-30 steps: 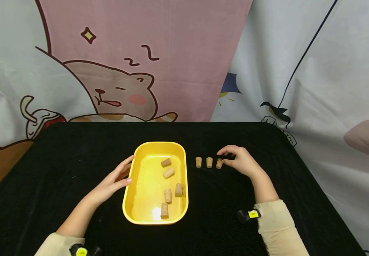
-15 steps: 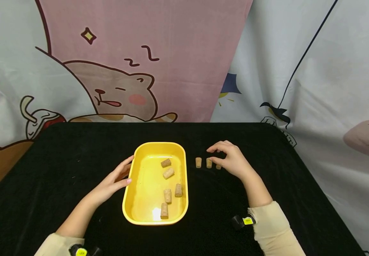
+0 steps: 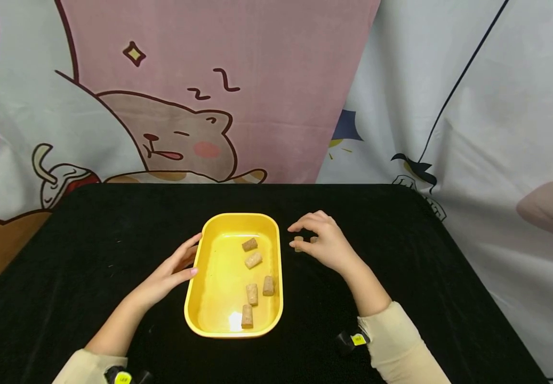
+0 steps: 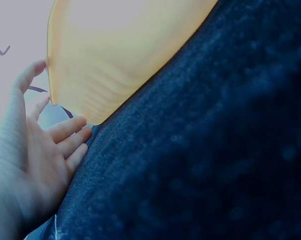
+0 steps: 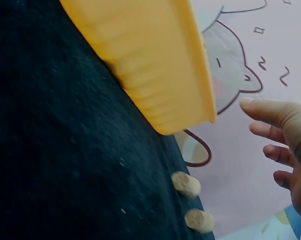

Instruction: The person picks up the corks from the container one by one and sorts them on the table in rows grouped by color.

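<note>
My left hand [image 3: 167, 274] rests with extended fingers against the left side of a yellow plastic tray [image 3: 199, 298]; the left wrist view shows its fingertips at the tray wall [image 4: 105, 65]. Several corks, one being a tan cork [image 3: 253, 260], lie in the tray's right half. To the right of the tray, my right hand [image 3: 325, 242] hovers over a short row of corks, thumb and fingers apart and holding nothing. It partly covers the leftmost cork [image 3: 298, 244] and the one beside it. Two standing corks, including a pale cork [image 5: 185, 184], appear below the hand in the right wrist view.
A black cloth [image 3: 127, 234] covers the table beneath everything. Behind its far edge hangs a printed curtain [image 3: 276, 106] with a sleeping cartoon animal. Dark wrist cameras sit at both sleeves, such as the right camera [image 3: 351, 341].
My right hand has moved left along the row, from the rightmost cork to the one nearest the tray. The rightmost cork is now hidden behind it. The left hand and tray stay put.
</note>
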Available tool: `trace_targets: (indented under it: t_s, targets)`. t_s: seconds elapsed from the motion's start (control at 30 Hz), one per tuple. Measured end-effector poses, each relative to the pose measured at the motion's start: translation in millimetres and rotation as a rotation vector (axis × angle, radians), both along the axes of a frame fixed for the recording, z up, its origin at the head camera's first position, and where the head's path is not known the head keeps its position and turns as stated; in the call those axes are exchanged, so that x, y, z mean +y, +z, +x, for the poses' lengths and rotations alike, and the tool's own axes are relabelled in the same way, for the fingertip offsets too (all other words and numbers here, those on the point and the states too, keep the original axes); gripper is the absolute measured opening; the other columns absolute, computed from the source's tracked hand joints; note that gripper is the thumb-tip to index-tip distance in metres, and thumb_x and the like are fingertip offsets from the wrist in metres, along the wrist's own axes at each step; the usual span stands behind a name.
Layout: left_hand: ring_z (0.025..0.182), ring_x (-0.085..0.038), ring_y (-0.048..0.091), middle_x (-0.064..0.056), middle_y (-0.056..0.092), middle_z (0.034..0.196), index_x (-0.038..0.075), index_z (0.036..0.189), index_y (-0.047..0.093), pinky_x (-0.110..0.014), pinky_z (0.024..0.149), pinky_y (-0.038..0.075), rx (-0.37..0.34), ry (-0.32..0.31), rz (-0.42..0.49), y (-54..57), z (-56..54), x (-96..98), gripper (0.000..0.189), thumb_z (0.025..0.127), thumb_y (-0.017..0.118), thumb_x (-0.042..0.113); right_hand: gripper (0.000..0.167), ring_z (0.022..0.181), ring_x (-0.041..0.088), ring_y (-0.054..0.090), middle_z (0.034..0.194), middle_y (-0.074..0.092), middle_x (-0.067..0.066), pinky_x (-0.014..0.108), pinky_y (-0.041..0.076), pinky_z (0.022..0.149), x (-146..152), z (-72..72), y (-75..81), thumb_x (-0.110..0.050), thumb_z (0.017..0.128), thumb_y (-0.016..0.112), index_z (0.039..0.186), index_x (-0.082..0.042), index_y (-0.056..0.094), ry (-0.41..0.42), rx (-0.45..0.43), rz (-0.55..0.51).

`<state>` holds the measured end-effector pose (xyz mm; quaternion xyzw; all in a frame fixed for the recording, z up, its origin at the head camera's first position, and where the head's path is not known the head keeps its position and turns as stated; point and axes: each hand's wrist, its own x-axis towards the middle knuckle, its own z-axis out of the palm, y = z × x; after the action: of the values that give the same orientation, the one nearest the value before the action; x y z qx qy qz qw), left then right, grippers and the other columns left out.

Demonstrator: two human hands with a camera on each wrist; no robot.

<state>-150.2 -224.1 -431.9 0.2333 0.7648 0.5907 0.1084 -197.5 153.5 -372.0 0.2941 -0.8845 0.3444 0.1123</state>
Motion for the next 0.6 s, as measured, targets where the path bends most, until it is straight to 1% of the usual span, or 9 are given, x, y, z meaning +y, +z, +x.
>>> trace_targets:
  t_s: [0.1,0.17,0.43,0.6]
  targets:
    - [0.132,-0.046,0.033,-0.024,0.028,0.150,0.018,0.154,0.015,-0.062,0.097,0.036,-0.003,0.011,-0.008,0.2,-0.1,0.6,0.065,0.098,0.049,0.013,0.025,0.095,0.011,0.047,0.099,0.063,-0.010,0.040,0.042,0.083,-9.1,-1.7,-1.5,-0.022,0.077,0.081,0.100,-0.018,0.072,0.005,0.020,0.015]
    - [0.131,-0.046,0.033,-0.024,0.028,0.150,0.018,0.154,0.015,-0.062,0.097,0.036,-0.001,0.015,-0.009,0.2,0.3,0.7,0.066,0.098,0.050,0.013,0.027,0.095,0.012,0.048,0.100,0.064,-0.009,0.039,0.037,0.085,-15.2,-3.1,-0.9,-0.023,0.077,0.082,0.101,-0.016,0.072,0.010,0.046,0.041]
    - [0.132,-0.045,0.034,-0.023,0.028,0.150,0.019,0.154,0.015,-0.061,0.097,0.036,-0.004,0.023,-0.018,0.6,1.4,1.0,0.066,0.098,0.050,0.014,0.029,0.101,0.016,0.045,0.106,0.060,-0.004,0.039,0.036,0.089,-40.2,-10.1,4.4,-0.028,0.076,0.082,0.102,-0.019,0.073,-0.029,0.054,0.180]
    - [0.131,-0.046,0.034,-0.023,0.028,0.150,0.018,0.154,0.016,-0.062,0.097,0.036,0.002,0.015,-0.006,-0.2,1.0,1.0,0.066,0.098,0.050,0.013,0.028,0.105,0.020,0.042,0.109,0.057,-0.001,0.038,0.034,0.089,-54.2,-15.7,1.8,-0.029,0.076,0.082,0.102,-0.021,0.074,-0.036,0.056,0.264]
